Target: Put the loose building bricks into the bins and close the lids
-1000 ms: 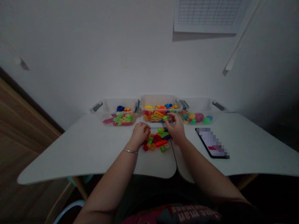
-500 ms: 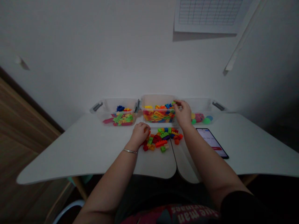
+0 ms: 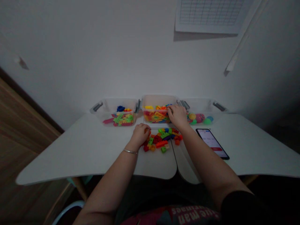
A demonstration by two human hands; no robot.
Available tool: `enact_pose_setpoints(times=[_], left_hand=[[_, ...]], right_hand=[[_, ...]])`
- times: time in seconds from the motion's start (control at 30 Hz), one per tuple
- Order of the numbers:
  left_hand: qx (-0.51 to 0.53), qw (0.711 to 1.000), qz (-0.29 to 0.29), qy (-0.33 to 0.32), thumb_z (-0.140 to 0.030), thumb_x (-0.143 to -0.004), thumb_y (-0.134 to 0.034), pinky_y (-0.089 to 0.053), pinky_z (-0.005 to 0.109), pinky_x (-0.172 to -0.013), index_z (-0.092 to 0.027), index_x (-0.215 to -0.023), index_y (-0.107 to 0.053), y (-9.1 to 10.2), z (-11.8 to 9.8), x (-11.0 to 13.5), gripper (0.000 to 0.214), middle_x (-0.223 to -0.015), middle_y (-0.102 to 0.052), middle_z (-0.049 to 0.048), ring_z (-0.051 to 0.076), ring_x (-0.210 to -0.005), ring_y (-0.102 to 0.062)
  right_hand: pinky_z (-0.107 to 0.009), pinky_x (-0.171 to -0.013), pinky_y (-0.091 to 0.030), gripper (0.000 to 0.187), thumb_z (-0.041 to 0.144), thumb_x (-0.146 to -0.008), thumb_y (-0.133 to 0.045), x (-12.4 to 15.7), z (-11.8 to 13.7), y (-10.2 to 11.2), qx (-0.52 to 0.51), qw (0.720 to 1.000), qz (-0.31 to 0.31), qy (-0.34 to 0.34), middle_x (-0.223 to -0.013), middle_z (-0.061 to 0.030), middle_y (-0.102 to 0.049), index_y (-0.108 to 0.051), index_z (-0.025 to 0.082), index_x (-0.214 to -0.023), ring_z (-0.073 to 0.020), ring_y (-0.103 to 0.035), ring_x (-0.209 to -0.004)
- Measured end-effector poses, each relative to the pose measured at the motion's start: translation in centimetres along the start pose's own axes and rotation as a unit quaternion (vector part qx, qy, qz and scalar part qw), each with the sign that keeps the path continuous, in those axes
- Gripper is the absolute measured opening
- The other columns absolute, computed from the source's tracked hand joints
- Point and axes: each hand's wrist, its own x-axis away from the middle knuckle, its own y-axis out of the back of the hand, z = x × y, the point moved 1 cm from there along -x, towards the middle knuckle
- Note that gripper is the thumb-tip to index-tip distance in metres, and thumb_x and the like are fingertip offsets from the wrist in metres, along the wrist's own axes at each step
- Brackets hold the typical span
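Observation:
My left hand [image 3: 140, 134] rests at the left side of a loose pile of toy building bricks [image 3: 161, 143], its fingers curled over an orange building brick [image 3: 149, 133]. At the front right of the middle clear plastic box [image 3: 159, 98], my right hand [image 3: 177, 115] is bent with its fingers closed at the rim. Whatever lies between those fingertips is hidden from view. Behind the box's wall, many small bricks [image 3: 156, 117], mostly orange and yellow, are heaped. The pile on the table mixes red, green, orange, blue and purple bricks.
A left clear box [image 3: 107, 104] holds green, pink and blue toy pieces. In the right clear box [image 3: 203, 104] are round colourful pieces [image 3: 207, 121]. A phone [image 3: 212, 143] lies right of my forearm on the white table [image 3: 93, 153]. A printed sheet [image 3: 208, 15] hangs on the wall.
My right hand has moved left and down, and the green brick at its fingertips no longer shows. My left hand has stayed in place.

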Motion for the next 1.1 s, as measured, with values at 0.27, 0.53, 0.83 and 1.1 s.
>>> enact_pose_setpoints(times=[0.27, 0.53, 0.83, 1.1], left_hand=[[0.007, 1.000, 0.013, 0.010, -0.016, -0.080, -0.051, -0.046, 0.040, -0.094, -0.017, -0.089, -0.070, 0.1, 0.0, 0.0, 0.022, -0.095, -0.068, 0.0085, 0.023, -0.096, -0.060], [0.013, 1.000, -0.008, 0.025, -0.013, -0.079, -0.051, -0.047, 0.038, -0.094, -0.016, -0.089, -0.070, 0.1, 0.1, -0.1, 0.022, -0.096, -0.068, 0.0091, 0.022, -0.096, -0.061], [0.022, 0.999, -0.001, 0.024, -0.013, -0.078, -0.052, -0.047, 0.037, -0.094, -0.016, -0.089, -0.070, 0.5, -0.6, -0.2, 0.021, -0.094, -0.069, 0.0083, 0.022, -0.094, -0.061], [0.021, 1.000, 0.001, 0.017, -0.015, -0.078, -0.053, -0.047, 0.038, -0.094, -0.017, -0.088, -0.070, 0.4, -0.4, -0.2, 0.020, -0.094, -0.069, 0.0080, 0.022, -0.095, -0.061]], right_hand=[[-0.046, -0.097, -0.036, 0.037, 0.032, -0.095, -0.040, 0.5, 0.1, 0.2, 0.030, 0.999, 0.020, 0.031, -0.113, -0.0142, -0.068, -0.063, 0.015, -0.119, -0.0300, -0.057, -0.105], [-0.043, -0.100, -0.038, 0.032, 0.028, -0.090, -0.048, 1.8, 1.0, 1.9, -0.056, 0.996, -0.052, 0.036, -0.118, -0.0100, -0.066, -0.066, 0.019, -0.114, -0.0278, -0.054, -0.111], [-0.035, -0.090, -0.044, 0.019, 0.019, -0.087, -0.054, 5.8, 2.3, -0.2, -0.107, 0.982, 0.129, 0.088, -0.096, -0.0055, -0.074, -0.072, 0.020, -0.092, -0.0216, -0.062, -0.095], [-0.037, -0.093, -0.043, 0.021, 0.023, -0.088, -0.055, 7.5, 1.1, -2.6, -0.024, 0.984, 0.155, 0.086, -0.101, -0.0095, -0.072, -0.074, 0.018, -0.096, -0.0225, -0.061, -0.098]])
